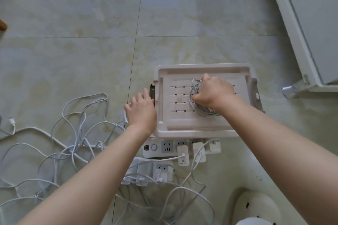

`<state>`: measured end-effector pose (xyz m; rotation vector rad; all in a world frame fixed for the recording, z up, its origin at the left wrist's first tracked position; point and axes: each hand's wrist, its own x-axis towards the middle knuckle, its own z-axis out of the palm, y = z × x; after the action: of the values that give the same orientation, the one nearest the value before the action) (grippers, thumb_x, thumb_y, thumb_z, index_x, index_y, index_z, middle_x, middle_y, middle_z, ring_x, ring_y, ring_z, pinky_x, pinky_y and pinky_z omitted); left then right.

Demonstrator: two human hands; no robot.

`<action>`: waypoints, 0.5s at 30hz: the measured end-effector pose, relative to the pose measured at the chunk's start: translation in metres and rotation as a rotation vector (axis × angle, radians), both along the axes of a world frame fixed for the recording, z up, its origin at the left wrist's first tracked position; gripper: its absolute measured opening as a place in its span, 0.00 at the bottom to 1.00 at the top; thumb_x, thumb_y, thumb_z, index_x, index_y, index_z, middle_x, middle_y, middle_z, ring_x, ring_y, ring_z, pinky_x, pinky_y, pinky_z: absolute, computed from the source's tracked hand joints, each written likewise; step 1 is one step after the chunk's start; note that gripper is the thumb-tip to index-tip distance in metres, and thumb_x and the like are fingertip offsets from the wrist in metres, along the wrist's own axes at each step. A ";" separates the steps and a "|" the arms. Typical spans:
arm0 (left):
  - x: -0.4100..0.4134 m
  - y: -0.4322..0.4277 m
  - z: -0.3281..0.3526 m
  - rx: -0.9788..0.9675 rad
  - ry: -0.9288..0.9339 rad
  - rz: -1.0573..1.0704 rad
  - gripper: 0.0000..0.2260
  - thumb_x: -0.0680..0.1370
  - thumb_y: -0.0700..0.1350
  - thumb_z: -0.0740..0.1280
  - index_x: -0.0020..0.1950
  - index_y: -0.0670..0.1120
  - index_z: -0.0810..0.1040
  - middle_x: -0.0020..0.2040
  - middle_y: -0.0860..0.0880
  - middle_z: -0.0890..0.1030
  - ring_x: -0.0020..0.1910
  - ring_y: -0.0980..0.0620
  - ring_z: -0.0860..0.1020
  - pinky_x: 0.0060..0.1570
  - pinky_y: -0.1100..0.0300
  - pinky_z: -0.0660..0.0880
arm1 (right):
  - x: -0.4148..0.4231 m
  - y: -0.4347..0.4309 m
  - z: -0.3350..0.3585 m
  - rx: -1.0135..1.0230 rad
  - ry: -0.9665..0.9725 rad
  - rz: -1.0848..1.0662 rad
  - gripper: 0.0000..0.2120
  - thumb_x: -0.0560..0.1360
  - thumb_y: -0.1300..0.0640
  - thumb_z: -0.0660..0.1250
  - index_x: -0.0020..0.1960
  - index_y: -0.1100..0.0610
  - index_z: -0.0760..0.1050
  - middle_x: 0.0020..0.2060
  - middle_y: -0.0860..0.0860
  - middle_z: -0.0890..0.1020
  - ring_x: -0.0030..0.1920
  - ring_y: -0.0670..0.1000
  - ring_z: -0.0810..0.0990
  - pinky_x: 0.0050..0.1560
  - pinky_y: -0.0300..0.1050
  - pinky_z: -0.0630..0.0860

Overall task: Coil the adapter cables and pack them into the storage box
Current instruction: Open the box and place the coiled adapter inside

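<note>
Gripping a coiled white cable [205, 111] in the curled fingers of the right hand [213, 90], atop the lidded storage box [182, 128] on the floor. Holding the left hand [141, 110], fingers straight, at the box's left end.

label "66W", likely | on white adapter [183, 150] in power strip [160, 153] | smaller line beneath unreadable

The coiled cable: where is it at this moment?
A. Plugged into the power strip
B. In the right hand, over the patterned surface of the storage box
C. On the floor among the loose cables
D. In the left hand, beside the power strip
B: the right hand grips the coiled cable over the woven-pattern surface of the storage box, while the left hand holds nothing.
</note>
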<state>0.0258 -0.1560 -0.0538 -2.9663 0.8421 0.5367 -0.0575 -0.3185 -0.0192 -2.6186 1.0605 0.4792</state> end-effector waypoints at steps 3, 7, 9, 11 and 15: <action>-0.010 -0.010 0.004 -0.167 -0.109 -0.116 0.30 0.78 0.38 0.58 0.77 0.43 0.47 0.71 0.43 0.61 0.68 0.44 0.62 0.65 0.52 0.60 | -0.002 -0.005 0.001 0.070 -0.014 -0.011 0.26 0.72 0.47 0.64 0.64 0.61 0.65 0.60 0.58 0.69 0.60 0.59 0.71 0.53 0.48 0.69; -0.033 -0.031 0.009 -0.193 0.093 -0.364 0.27 0.81 0.49 0.56 0.77 0.44 0.49 0.77 0.45 0.53 0.76 0.48 0.49 0.74 0.52 0.48 | -0.007 -0.014 0.002 0.181 -0.068 -0.018 0.38 0.70 0.37 0.65 0.70 0.61 0.62 0.66 0.58 0.66 0.67 0.58 0.65 0.63 0.51 0.66; -0.041 -0.039 0.009 -0.102 0.157 -0.372 0.30 0.81 0.53 0.55 0.78 0.45 0.46 0.78 0.45 0.46 0.77 0.47 0.44 0.74 0.50 0.43 | -0.014 -0.015 0.003 0.244 -0.164 -0.075 0.39 0.71 0.34 0.61 0.70 0.60 0.61 0.67 0.57 0.67 0.68 0.56 0.65 0.66 0.53 0.65; -0.043 -0.042 0.007 -0.053 0.149 -0.373 0.32 0.81 0.54 0.55 0.78 0.46 0.43 0.78 0.45 0.43 0.77 0.46 0.41 0.74 0.50 0.41 | -0.030 -0.018 0.002 0.260 -0.388 -0.195 0.32 0.74 0.38 0.59 0.68 0.59 0.65 0.64 0.55 0.70 0.65 0.54 0.68 0.65 0.53 0.67; -0.044 -0.039 0.004 -0.021 0.143 -0.381 0.32 0.81 0.55 0.53 0.78 0.46 0.40 0.78 0.46 0.40 0.76 0.47 0.39 0.75 0.50 0.41 | -0.081 -0.033 -0.009 -0.027 -0.656 -0.380 0.17 0.78 0.55 0.60 0.64 0.61 0.68 0.61 0.57 0.72 0.63 0.56 0.69 0.62 0.45 0.64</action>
<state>-0.0184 -0.1948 -0.0500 -2.7022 1.3889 0.7221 -0.1381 -0.3511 -0.0280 -2.2367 1.2614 -0.4499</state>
